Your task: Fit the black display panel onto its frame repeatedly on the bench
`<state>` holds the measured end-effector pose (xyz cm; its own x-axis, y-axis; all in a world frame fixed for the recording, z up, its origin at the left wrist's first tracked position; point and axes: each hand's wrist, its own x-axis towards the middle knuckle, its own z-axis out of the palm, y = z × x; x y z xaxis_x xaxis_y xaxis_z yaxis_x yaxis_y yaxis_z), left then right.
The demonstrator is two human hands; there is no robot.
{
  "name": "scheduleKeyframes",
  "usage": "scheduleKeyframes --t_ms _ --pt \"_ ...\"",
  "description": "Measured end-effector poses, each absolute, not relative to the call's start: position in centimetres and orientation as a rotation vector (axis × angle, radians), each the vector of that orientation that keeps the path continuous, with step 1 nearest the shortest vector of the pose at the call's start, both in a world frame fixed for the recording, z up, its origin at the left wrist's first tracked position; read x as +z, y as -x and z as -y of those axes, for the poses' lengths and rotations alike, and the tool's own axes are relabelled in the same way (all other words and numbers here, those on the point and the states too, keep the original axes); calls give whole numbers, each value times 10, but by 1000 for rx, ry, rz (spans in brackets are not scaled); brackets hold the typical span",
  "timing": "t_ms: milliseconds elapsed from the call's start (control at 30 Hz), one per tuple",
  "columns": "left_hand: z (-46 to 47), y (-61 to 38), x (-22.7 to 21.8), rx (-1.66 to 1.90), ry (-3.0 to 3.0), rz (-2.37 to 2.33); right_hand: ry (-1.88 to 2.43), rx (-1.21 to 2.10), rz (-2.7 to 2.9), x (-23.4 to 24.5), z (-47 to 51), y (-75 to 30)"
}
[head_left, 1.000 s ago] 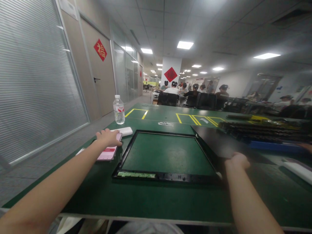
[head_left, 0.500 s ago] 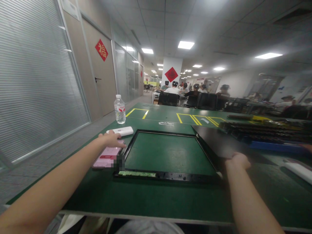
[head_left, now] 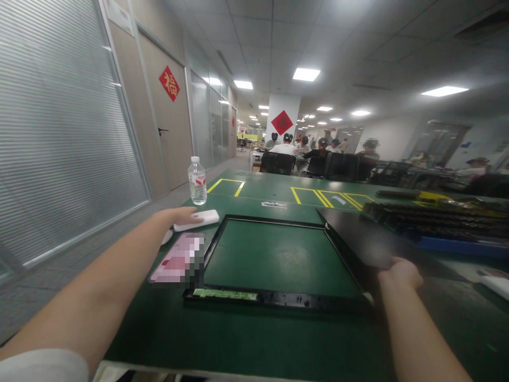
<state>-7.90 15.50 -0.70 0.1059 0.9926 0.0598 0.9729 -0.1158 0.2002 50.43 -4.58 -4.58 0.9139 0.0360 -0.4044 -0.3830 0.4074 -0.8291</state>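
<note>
My left hand (head_left: 181,216) lies over the near end of a white power bank-like device (head_left: 207,217), its visible fingers stretched along the top. Just below it is a phone with a pink screen (head_left: 181,257), partly blurred out. A black rectangular frame (head_left: 274,220) lies flat before me, with a green strip (head_left: 225,294) along its near side. On the right my right hand (head_left: 401,275) is closed at the near part of a thin, dark panel (head_left: 358,233). The panel slants up beside the frame's right side; my fingertips are hidden.
A water bottle (head_left: 198,181) stands at the table's left edge. At the right is a pile of dark strips (head_left: 429,225) above a blue tray (head_left: 449,245). A white object (head_left: 497,284) lies near the right edge. People sit at tables farther back.
My left hand has moved off the phone and up onto the white device. My right hand has shifted slightly right and down with the dark panel. The view has tilted a little.
</note>
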Motion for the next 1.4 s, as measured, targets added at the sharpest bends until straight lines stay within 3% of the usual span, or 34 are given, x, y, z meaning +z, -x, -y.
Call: scheduleKeyframes --t_ms 167,433,700,1400 --pt "-166 85 -12 141 -2265 -1928 1139 282 -358 -39 50 -497" --pt "-151 85 -19 240 -2424 -2143 1123 313 -364 -31 53 -490" --pt "-142 91 -18 367 -2648 -1882 1125 318 -386 -27 53 -486" --pt "-118 112 -9 386 -2269 -1646 1154 322 -381 -32 53 -489"
